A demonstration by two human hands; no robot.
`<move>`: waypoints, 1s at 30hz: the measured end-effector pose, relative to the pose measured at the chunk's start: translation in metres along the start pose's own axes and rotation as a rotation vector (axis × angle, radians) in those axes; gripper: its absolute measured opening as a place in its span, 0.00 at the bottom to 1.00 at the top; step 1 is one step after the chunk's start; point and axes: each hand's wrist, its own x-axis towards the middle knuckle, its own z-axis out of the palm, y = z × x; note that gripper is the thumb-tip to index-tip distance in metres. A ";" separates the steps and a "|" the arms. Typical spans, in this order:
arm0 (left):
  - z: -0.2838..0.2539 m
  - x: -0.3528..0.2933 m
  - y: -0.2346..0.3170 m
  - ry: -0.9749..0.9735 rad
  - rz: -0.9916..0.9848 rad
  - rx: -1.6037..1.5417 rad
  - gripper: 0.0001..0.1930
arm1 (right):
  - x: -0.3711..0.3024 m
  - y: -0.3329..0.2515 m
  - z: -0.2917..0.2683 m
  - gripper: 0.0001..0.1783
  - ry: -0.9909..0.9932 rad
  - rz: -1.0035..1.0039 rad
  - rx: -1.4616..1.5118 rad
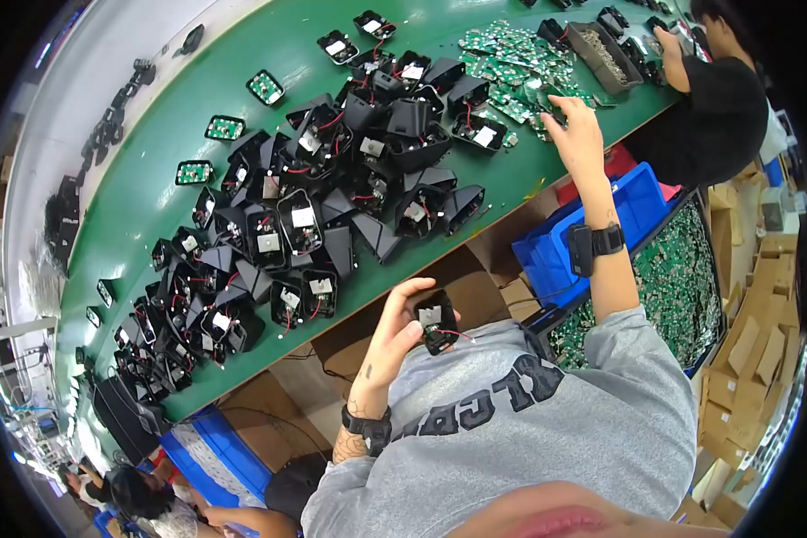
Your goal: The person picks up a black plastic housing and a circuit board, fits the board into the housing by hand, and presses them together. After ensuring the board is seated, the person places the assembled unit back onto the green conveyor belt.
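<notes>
My left hand [402, 334] holds a small black plastic housing [437, 325] close to my chest; it has a white pad inside and a red wire trailing off. My right hand [574, 134] is stretched out to the green table, its fingertips down on the edge of a heap of green circuit boards [511, 67]. Whether they pinch a board I cannot tell. A big pile of the same black housings [332, 197] with red wires covers the middle of the green table [197, 117]. Both wrists wear black bands.
A blue bin [556, 260] and a black crate of green boards [681, 278] stand under the table by my right arm. Cardboard boxes sit below. A co-worker in black [717, 108] reaches toward a grey tray [605, 54] at the far end. Another person [143, 498] sits at lower left.
</notes>
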 end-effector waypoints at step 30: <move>-0.006 -0.006 0.035 0.221 0.209 -0.148 0.28 | -0.103 -0.169 -0.075 0.11 -0.834 0.030 1.356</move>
